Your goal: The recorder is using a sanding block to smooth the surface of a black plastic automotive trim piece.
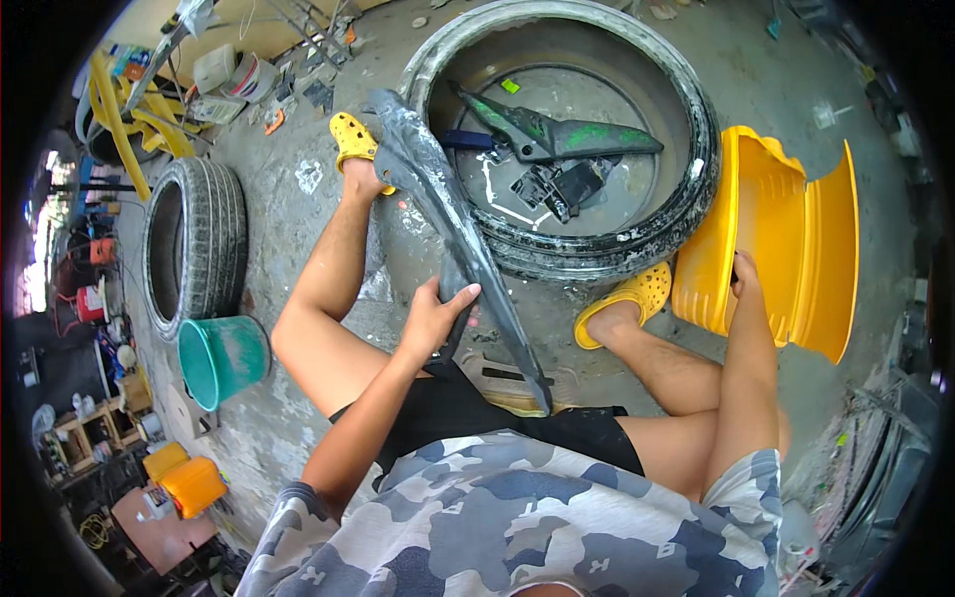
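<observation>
One long dark panel (453,204), left hand (438,316) is gripping it | right hand (744,269) is hanging over a yellow tub (771,229), can't tell its grip | big tire's (704,189) lying ahead, between both

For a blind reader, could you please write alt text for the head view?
A person's left hand holds a long dark part; the right hand is at a yellow plastic piece. Ahead lies a tire with dark pieces inside.

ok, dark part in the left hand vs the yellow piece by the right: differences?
Colour: the dark part is blackish with pale smears; the yellow piece is bright yellow.
Shape: the dark part is long and narrow; the yellow piece is broad and curved.
Shared: both are close to the flat-lying tire.
</observation>
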`<act>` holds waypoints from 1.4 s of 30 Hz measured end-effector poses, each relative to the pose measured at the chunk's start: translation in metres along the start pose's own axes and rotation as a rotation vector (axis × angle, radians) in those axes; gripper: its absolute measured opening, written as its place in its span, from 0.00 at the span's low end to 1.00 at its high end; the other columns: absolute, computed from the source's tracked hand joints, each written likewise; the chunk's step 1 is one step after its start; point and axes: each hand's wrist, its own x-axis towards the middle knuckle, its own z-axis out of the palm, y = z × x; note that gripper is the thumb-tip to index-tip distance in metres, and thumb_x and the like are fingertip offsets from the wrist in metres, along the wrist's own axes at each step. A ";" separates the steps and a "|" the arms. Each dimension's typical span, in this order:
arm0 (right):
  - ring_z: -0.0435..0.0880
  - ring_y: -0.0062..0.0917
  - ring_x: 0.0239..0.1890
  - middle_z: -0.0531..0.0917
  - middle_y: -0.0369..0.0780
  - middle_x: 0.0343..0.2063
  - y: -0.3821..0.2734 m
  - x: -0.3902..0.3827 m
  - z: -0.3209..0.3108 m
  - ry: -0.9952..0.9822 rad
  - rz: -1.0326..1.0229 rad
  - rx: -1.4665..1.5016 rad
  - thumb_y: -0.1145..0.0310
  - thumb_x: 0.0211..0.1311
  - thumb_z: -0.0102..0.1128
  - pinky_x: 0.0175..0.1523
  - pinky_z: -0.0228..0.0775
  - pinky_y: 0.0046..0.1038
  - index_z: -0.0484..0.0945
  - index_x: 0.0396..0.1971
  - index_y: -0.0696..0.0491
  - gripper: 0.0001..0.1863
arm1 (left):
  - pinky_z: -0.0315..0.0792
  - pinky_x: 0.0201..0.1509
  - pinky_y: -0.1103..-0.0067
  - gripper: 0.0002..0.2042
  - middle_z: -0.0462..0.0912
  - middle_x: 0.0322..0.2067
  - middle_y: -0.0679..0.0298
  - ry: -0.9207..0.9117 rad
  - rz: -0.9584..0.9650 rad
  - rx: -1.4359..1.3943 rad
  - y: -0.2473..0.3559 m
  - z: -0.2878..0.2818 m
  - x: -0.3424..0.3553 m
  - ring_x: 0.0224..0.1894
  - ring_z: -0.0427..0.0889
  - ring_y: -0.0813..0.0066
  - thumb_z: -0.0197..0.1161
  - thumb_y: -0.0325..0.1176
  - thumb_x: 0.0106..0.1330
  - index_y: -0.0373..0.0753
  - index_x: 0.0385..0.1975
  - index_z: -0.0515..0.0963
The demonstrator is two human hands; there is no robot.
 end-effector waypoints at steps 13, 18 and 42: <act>0.85 0.37 0.38 0.82 0.49 0.43 0.016 -0.020 0.036 -0.281 0.219 0.477 0.72 0.65 0.52 0.43 0.81 0.38 0.75 0.49 0.62 0.15 | 0.69 0.16 0.85 0.12 0.78 0.21 0.64 0.209 0.332 -0.079 0.128 0.032 0.083 0.16 0.76 0.80 0.65 0.37 0.65 0.33 0.34 0.74; 0.85 0.38 0.37 0.83 0.50 0.39 0.015 -0.013 0.058 -0.259 0.259 0.521 0.71 0.63 0.53 0.44 0.81 0.39 0.75 0.46 0.63 0.15 | 0.68 0.16 0.83 0.16 0.77 0.20 0.64 0.282 0.405 -0.122 0.093 0.050 0.158 0.15 0.75 0.79 0.65 0.43 0.65 0.35 0.33 0.74; 0.81 0.28 0.17 0.80 0.44 0.15 -0.291 -0.251 0.297 -0.864 -0.490 -0.608 0.72 0.44 0.59 0.22 0.72 0.33 0.77 0.17 0.60 0.06 | 0.47 0.73 0.60 0.29 0.56 0.69 0.50 0.403 0.912 1.098 0.116 0.035 0.186 0.72 0.49 0.49 0.53 0.41 0.58 0.37 0.61 0.69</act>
